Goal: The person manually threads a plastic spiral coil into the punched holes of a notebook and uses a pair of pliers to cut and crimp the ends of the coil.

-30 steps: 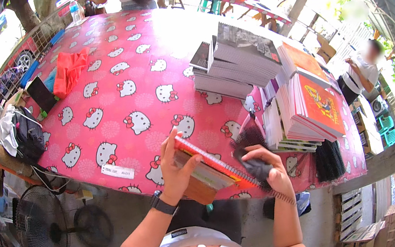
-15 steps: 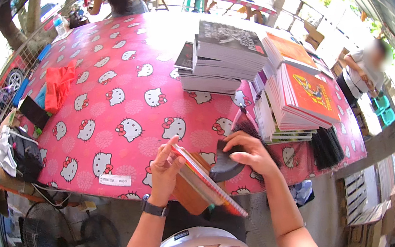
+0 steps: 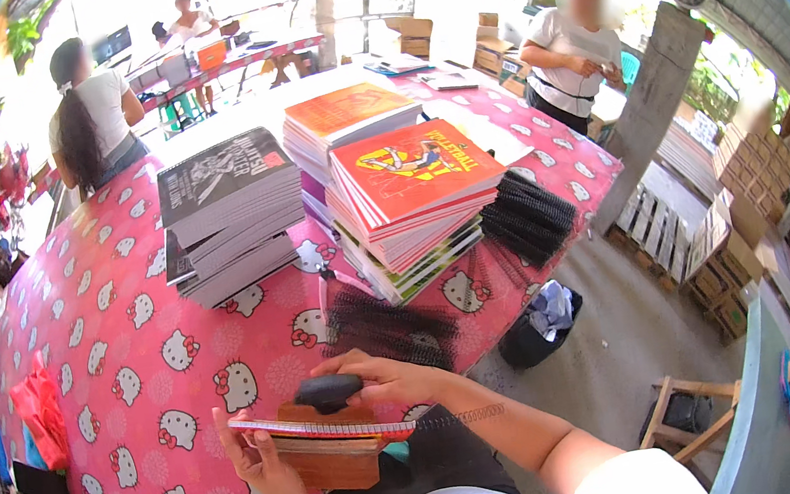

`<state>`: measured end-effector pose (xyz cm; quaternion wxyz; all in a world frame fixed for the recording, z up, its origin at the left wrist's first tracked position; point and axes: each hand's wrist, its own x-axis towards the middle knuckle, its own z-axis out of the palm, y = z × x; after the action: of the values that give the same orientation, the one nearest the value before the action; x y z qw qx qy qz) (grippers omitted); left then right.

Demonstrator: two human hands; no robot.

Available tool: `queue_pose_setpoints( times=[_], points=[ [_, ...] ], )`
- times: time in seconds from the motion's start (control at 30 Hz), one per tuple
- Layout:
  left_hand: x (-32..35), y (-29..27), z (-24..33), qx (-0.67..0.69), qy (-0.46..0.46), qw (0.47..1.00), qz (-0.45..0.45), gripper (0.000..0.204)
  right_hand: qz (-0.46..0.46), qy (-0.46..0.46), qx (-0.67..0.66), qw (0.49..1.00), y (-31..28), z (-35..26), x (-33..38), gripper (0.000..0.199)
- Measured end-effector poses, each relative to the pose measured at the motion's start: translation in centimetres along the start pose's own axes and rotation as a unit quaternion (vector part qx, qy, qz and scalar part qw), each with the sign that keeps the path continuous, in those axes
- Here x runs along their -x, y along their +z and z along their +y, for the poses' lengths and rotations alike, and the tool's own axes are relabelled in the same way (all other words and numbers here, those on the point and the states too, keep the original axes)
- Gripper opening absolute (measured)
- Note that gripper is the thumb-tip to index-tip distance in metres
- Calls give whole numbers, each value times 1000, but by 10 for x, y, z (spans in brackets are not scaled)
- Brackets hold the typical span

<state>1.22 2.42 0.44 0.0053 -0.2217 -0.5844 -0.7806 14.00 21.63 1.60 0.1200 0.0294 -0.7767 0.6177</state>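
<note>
The left hand grips a notebook, lower centre of the frame; the right hand holds a dark rounded tool at or near its spine. Light, even contact would likely keep the coil straight. The notebook lies nearer level than before; the book stacks now sit upper centre.

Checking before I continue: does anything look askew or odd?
Two things. The stack of black-covered books sits unevenly, its lower books out of line with the upper ones. A dark wire coil sticks out past the right end of the held book, so it looks overlong.
</note>
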Motion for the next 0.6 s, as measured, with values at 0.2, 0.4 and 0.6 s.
queue_pose_setpoints(
  times=[0.2,0.4,0.6],
  points=[
    [-10,-24,18,41,-78,985,-149,67,3,-75,-56,996,12,-59,13,26],
    [-12,-21,16,89,-113,975,-167,56,105,-127,-23,986,18,-72,0,36],
    [-10,-17,16,107,-105,975,-167,53,62,-129,-7,990,20,-68,-12,37]
  ],
)
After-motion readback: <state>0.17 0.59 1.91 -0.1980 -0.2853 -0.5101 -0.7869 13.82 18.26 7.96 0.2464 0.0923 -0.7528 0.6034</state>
